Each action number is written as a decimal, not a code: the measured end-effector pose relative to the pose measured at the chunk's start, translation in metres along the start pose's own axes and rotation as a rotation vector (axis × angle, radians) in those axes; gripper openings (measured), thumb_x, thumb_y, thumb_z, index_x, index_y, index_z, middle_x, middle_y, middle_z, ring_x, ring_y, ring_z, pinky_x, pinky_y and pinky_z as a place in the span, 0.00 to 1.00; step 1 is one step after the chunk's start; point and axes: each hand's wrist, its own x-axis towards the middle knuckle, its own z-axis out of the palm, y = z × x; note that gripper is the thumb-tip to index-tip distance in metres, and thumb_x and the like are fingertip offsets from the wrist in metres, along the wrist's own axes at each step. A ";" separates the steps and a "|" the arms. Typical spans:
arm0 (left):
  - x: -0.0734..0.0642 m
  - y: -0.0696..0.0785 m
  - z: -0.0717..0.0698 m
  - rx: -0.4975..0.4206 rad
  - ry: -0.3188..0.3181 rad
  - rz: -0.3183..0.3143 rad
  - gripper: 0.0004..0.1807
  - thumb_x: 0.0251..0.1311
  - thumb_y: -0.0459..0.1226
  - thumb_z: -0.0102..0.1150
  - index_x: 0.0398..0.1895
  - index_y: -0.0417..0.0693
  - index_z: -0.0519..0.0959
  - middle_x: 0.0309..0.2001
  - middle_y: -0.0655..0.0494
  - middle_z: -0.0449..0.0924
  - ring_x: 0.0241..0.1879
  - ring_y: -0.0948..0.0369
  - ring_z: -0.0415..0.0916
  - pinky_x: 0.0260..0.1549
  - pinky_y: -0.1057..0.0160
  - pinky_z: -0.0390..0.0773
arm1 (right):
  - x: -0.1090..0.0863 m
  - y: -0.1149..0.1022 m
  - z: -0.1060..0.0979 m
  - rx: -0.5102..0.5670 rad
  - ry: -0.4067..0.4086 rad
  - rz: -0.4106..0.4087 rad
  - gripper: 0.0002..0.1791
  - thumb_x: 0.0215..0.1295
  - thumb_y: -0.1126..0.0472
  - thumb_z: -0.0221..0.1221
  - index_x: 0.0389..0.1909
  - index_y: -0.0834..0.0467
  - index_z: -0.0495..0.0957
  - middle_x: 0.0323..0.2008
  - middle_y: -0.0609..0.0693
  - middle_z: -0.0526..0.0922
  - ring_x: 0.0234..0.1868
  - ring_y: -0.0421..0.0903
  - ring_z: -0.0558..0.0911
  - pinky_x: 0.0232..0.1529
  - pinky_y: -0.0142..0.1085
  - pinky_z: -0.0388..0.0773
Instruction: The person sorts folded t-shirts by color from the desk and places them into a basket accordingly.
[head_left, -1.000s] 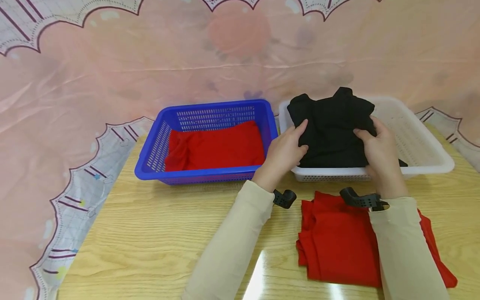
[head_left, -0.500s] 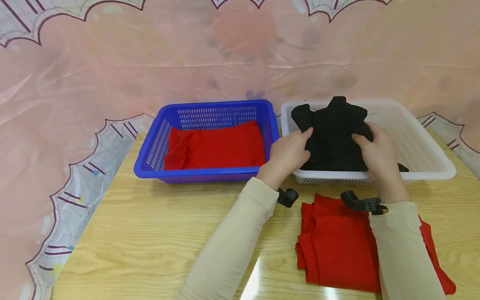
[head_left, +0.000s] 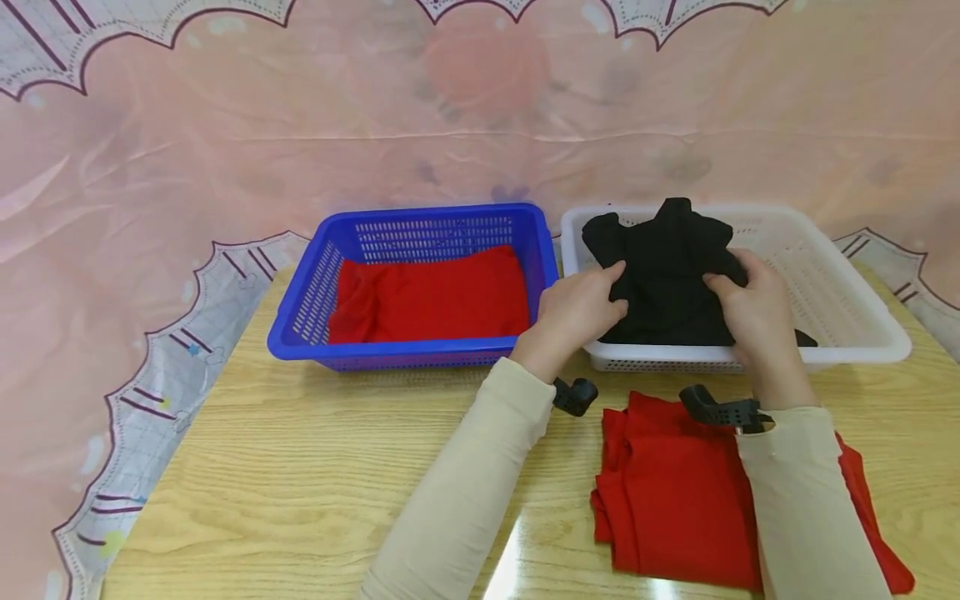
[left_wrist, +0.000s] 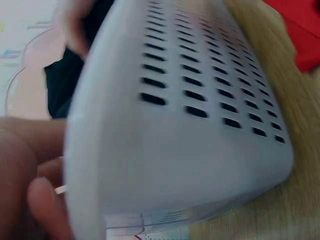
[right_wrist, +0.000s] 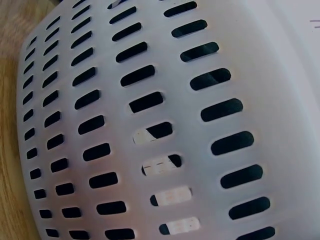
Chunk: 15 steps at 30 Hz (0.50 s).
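The left hand (head_left: 573, 308) and right hand (head_left: 757, 308) grip 1 black garment (head_left: 667, 267) by its 2 sides, thumbs and fingers drawn in on the cloth; the exact finger gap is hidden by the fabric. The garment is in the white basket (head_left: 855, 354), its upper part bunched. To the left, the blue basket (head_left: 405, 347) holds a red cloth (head_left: 450, 292). Folded red fabric (head_left: 675, 500) lies on the wooden table (head_left: 300, 483), partly under the right sleeve (head_left: 806, 492). The pink backdrop (head_left: 337, 100) bears printed scallops and dark strokes
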 end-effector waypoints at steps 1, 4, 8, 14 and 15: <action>0.000 -0.001 0.000 -0.015 -0.004 -0.005 0.30 0.59 0.51 0.48 0.66 0.70 0.55 0.58 0.65 0.68 0.41 0.62 0.73 0.33 0.60 0.74 | 0.000 0.000 0.000 -0.003 0.004 -0.002 0.24 0.66 0.52 0.45 0.62 0.50 0.62 0.56 0.55 0.63 0.51 0.52 0.65 0.51 0.50 0.64; 0.000 -0.003 -0.001 -0.038 -0.019 -0.019 0.30 0.59 0.54 0.47 0.65 0.70 0.55 0.61 0.67 0.63 0.52 0.62 0.68 0.42 0.55 0.71 | 0.000 -0.001 0.001 -0.013 0.015 -0.012 0.23 0.66 0.56 0.44 0.62 0.52 0.62 0.56 0.55 0.63 0.52 0.52 0.64 0.52 0.49 0.63; -0.001 -0.002 -0.001 0.003 -0.032 -0.005 0.29 0.60 0.54 0.45 0.66 0.68 0.56 0.61 0.65 0.63 0.50 0.61 0.70 0.40 0.56 0.72 | 0.001 -0.001 0.001 -0.022 0.020 -0.024 0.22 0.66 0.58 0.44 0.61 0.55 0.63 0.56 0.55 0.64 0.51 0.52 0.65 0.51 0.48 0.64; -0.003 -0.002 0.000 0.028 -0.024 0.027 0.27 0.62 0.50 0.44 0.66 0.64 0.58 0.59 0.60 0.65 0.43 0.61 0.72 0.34 0.59 0.73 | 0.001 -0.001 0.001 -0.040 0.030 -0.022 0.22 0.66 0.59 0.45 0.61 0.57 0.62 0.57 0.57 0.63 0.51 0.53 0.64 0.51 0.49 0.63; -0.004 -0.002 0.000 0.025 -0.025 0.027 0.27 0.62 0.49 0.44 0.66 0.63 0.58 0.60 0.60 0.64 0.44 0.61 0.72 0.35 0.59 0.73 | 0.000 -0.001 0.001 -0.043 0.032 -0.022 0.22 0.66 0.59 0.44 0.61 0.57 0.62 0.57 0.57 0.64 0.51 0.53 0.64 0.52 0.49 0.63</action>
